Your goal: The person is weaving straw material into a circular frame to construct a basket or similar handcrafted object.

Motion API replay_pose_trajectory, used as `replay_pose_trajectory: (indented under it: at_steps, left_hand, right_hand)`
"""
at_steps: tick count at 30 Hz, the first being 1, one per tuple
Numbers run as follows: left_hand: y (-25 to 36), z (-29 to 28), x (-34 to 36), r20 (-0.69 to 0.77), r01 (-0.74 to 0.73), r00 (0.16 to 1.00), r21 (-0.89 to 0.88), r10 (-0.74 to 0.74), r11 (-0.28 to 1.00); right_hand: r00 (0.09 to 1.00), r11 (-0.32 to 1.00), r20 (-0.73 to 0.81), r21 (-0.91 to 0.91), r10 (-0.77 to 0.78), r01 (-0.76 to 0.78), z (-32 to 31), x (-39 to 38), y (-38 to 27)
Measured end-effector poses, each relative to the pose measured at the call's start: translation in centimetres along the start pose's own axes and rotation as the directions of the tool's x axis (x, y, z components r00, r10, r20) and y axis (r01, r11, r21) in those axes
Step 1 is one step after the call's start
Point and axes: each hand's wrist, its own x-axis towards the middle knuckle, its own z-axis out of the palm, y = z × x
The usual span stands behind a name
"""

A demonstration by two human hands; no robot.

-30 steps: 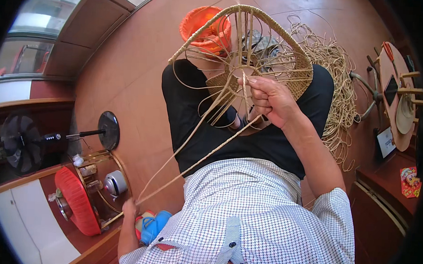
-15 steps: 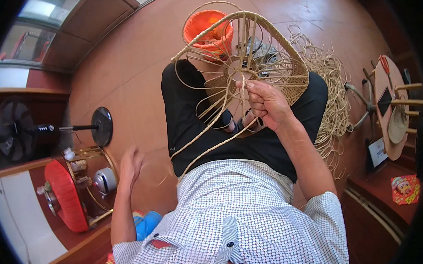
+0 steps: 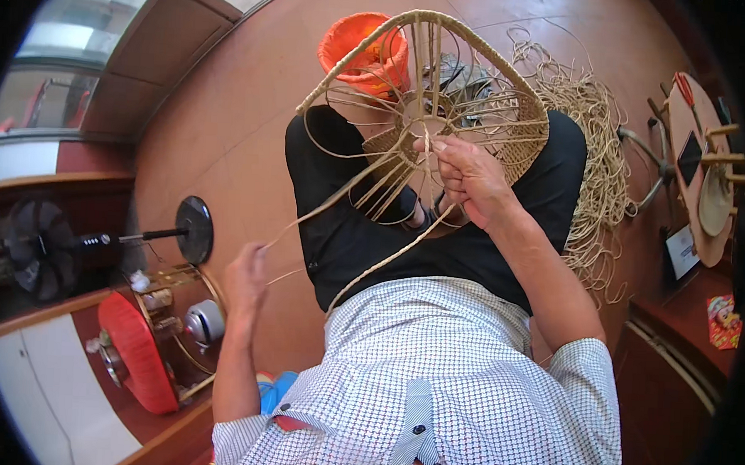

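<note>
A half-woven basket point(image 3: 528, 125) of natural plaited cord, with looped spokes around a small central ring, rests between my knees. My right hand point(image 3: 470, 177) is closed in a pinch on a twisted cord at the basket's middle, and a length hangs from it to my lap. My left hand point(image 3: 248, 273), out to the lower left, is blurred by motion; a loose strand point(image 3: 325, 207) runs from the basket toward its fingertips, and whether it grips this is unclear.
An orange lined bin point(image 3: 354, 34) stands beyond my left knee. Loose cord point(image 3: 593, 217) is piled by my right knee. Left are a standing fan point(image 3: 41, 245) and a red-padded stool point(image 3: 139, 351); right, an overturned wooden piece point(image 3: 689, 122) near a metal chair base point(image 3: 656, 162).
My left hand has risen from the lower left, beside the blue object, to level with my lap, its strand moving with it. My right hand keeps its pinch at the basket's centre.
</note>
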Motion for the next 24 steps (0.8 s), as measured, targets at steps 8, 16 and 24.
replay_pose_trajectory:
  at_steps: [8,16,24]
  left_hand:
    - [9.9,-4.1,4.9,0.020,0.041,0.999,-0.030,-0.041,0.999]
    - [28.5,7.8,8.5,-0.189,-0.391,0.918,-0.278,0.349,0.877]
    - [28.6,9.2,9.2,-0.208,-0.339,0.937,-0.341,0.282,0.877]
  right_hand:
    - [0.987,0.988,-0.059,-0.027,-0.151,0.149,0.5,0.9,2.5]
    - [0.906,0.913,-0.112,-0.051,-0.408,0.405,0.9,2.2,5.9]
    - [0.854,0.829,-0.115,-0.336,-0.507,0.447,0.5,2.1,6.9]
